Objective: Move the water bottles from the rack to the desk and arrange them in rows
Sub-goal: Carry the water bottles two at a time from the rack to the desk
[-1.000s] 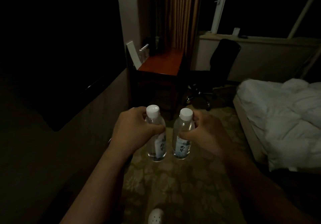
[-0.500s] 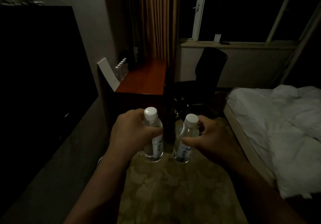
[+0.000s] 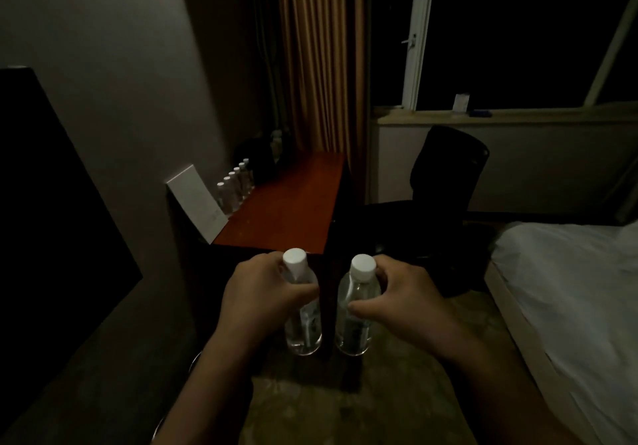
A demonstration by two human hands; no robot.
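Head view: two water bottles are carried upright and side by side, one in each hand, above the patterned carpet [image 3: 310, 410]. The left bottle [image 3: 303, 310] is held by the left hand [image 3: 262, 299], whose fingers are curled round its shoulder just below the white cap. The right bottle [image 3: 355, 313] is pinched between thumb and curled fingers of the right hand [image 3: 404, 306]. Neither bottle touches the other.

Compared with a second ago, the desk [image 3: 286, 213] is seen much larger and nearer, its near edge now just beyond the bottle caps, while the bottles are kept in the same grip. The approach is judged to be almost finished, with the setting down not yet begun.

On the desk, a row of bottles [image 3: 234, 185] is already lined up along the wall side, next to a white card [image 3: 196, 203] leaning there. The broad wooden surface toward the office chair [image 3: 448, 175] is where a second row is likely to be started; both bottles are probably to be put down beside that first row.
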